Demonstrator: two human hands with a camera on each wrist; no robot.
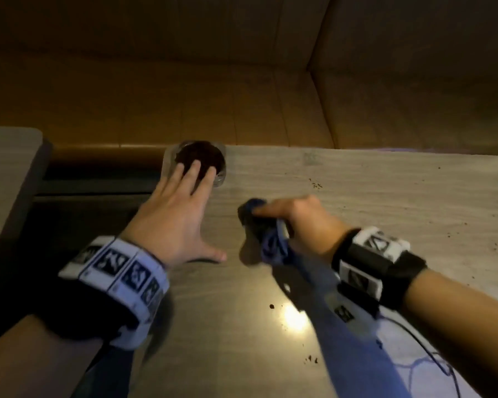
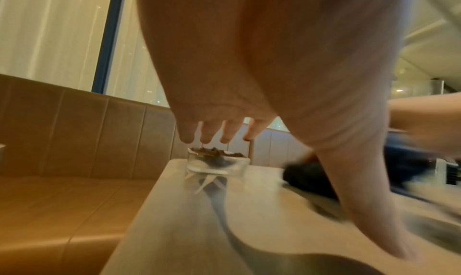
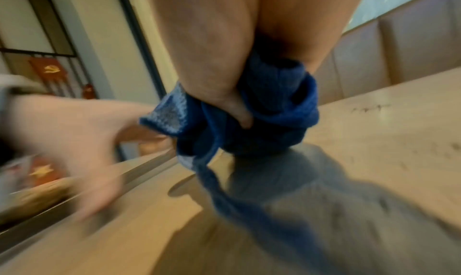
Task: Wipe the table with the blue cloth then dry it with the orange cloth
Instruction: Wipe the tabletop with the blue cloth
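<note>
My right hand grips a bunched blue cloth just above the wooden table; its loose end trails back under my forearm. In the right wrist view my fingers curl round the blue cloth, which hangs to the table. My left hand is spread, its straight fingers reaching over a small clear glass dish of dark bits at the table's far left corner. The left wrist view shows the fingertips just above the dish. No orange cloth is in view.
Dark crumbs are scattered on the table's right and near parts. A tan padded bench runs behind the table. A second tabletop stands at the left across a gap. A thin cable lies near my right forearm.
</note>
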